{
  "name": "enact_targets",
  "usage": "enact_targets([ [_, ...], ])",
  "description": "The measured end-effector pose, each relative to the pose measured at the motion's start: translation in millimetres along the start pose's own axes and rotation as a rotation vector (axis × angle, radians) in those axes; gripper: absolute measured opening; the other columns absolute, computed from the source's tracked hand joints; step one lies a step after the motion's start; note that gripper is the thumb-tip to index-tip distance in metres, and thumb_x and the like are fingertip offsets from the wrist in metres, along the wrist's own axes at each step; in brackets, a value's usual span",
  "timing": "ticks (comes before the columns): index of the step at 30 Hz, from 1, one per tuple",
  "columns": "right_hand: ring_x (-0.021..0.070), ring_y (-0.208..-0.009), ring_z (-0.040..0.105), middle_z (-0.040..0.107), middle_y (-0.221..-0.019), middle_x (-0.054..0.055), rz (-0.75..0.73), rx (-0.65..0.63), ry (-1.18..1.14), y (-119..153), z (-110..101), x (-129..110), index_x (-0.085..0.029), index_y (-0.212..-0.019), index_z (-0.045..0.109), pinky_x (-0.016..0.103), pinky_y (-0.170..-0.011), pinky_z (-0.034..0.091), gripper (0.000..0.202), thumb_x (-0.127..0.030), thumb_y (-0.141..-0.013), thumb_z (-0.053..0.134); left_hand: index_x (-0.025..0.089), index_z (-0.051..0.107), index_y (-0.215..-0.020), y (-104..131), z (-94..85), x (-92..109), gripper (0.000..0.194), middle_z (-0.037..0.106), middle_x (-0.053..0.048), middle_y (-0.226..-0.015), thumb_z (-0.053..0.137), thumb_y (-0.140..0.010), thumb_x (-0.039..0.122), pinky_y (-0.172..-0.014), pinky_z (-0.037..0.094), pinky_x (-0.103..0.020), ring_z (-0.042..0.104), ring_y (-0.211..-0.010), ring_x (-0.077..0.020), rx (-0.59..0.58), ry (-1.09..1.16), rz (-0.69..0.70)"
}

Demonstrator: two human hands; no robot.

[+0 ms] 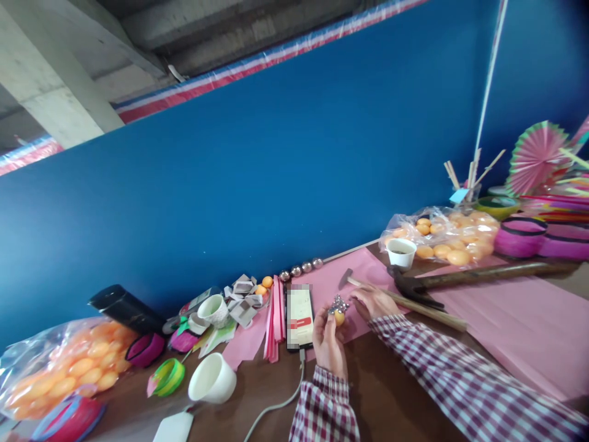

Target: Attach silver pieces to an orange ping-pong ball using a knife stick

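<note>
My left hand (330, 351) is closed around a small orange ball (339, 318), thumb and fingers on its sides. Shiny silver trim (339, 304), perhaps sequins, covers the upper part of the ball. Just to the right, my right hand (376, 302) has its fingertips drawn together near the trim; whatever is pinched there is too small to make out. A phone (300, 316) lies left of my left hand with a white cable (276, 406) plugged into it. Behind my right hand a small hammer (426, 312) with a wooden handle rests on pink paper (329, 270).
A larger hammer (478, 274) and a white cup (401, 253) are at right, before a bag of orange balls (460, 239). Silver balls (307, 267) line the blue partition (276, 153). Left are white cups (212, 377), a green tape roll (169, 377) and another ball bag (78, 362).
</note>
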State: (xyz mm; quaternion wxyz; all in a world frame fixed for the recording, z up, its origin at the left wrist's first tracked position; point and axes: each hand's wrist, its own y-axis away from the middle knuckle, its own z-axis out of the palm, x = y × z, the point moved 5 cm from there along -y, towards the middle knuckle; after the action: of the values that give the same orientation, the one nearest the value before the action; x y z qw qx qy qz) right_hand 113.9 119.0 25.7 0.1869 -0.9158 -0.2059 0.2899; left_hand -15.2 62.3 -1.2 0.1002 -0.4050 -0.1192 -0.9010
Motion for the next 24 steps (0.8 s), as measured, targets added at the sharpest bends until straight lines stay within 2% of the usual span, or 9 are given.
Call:
enact_targets([
  [4,0.0166,-0.064,0.061,0.067,-0.075,0.005,0.087,0.004,-0.407,13.5,2.1,4.8,-0.019,-0.078,0.064,0.027,-0.056,0.048,0.017,-0.03,-0.075,0.05,0.017,0.059,-0.098,1.3,1.0,0.8,0.035,0.066,-0.006,-0.085,0.066,-0.065,0.027,-0.064,0.049,-0.026,0.062,-0.069,-0.0134,-0.006,-0.01,-0.025],
  [7,0.0148,-0.055,0.059,0.064,-0.063,0.002,0.195,0.002,-0.639,19.3,7.5,6.0,-0.018,-0.071,0.063,0.027,-0.054,0.048,0.016,-0.033,-0.071,0.056,0.018,0.059,-0.097,0.6,1.0,0.4,0.034,0.065,-0.006,-0.092,0.067,-0.065,0.027,-0.07,0.049,-0.028,0.062,-0.078,-0.015,-0.006,-0.001,-0.027],
  [12,0.0134,-0.058,0.06,0.065,-0.068,0.003,0.286,-0.032,-0.912,19.1,17.6,2.2,-0.016,-0.082,0.062,0.027,-0.057,0.05,0.026,-0.039,-0.071,0.057,0.018,0.06,-0.098,-4.8,-2.2,-1.3,0.035,0.064,-0.007,-0.1,0.068,-0.065,0.025,-0.084,0.045,-0.029,0.06,-0.092,-0.0165,-0.015,-0.091,0.04],
  [18,0.0145,-0.068,0.06,0.066,-0.072,0.004,0.239,-0.059,-0.901,15.7,18.2,3.1,-0.017,-0.074,0.061,0.03,-0.068,0.049,0.023,-0.039,-0.069,0.06,0.017,0.058,-0.105,-6.6,-3.2,-1.9,0.036,0.06,-0.01,-0.11,0.063,-0.07,0.026,-0.092,0.041,-0.033,0.055,-0.104,-0.0207,-0.068,-0.226,0.104],
  [24,0.0135,-0.065,0.059,0.064,-0.072,0.003,0.221,-0.105,-0.907,17.1,21.7,3.2,-0.016,-0.069,0.06,0.028,-0.064,0.049,0.025,-0.042,-0.067,0.063,0.019,0.059,-0.106,-4.5,-0.1,-1.6,0.038,0.059,-0.009,-0.113,0.064,-0.069,0.025,-0.093,0.039,-0.034,0.053,-0.106,-0.0213,-0.108,-0.249,0.119],
])
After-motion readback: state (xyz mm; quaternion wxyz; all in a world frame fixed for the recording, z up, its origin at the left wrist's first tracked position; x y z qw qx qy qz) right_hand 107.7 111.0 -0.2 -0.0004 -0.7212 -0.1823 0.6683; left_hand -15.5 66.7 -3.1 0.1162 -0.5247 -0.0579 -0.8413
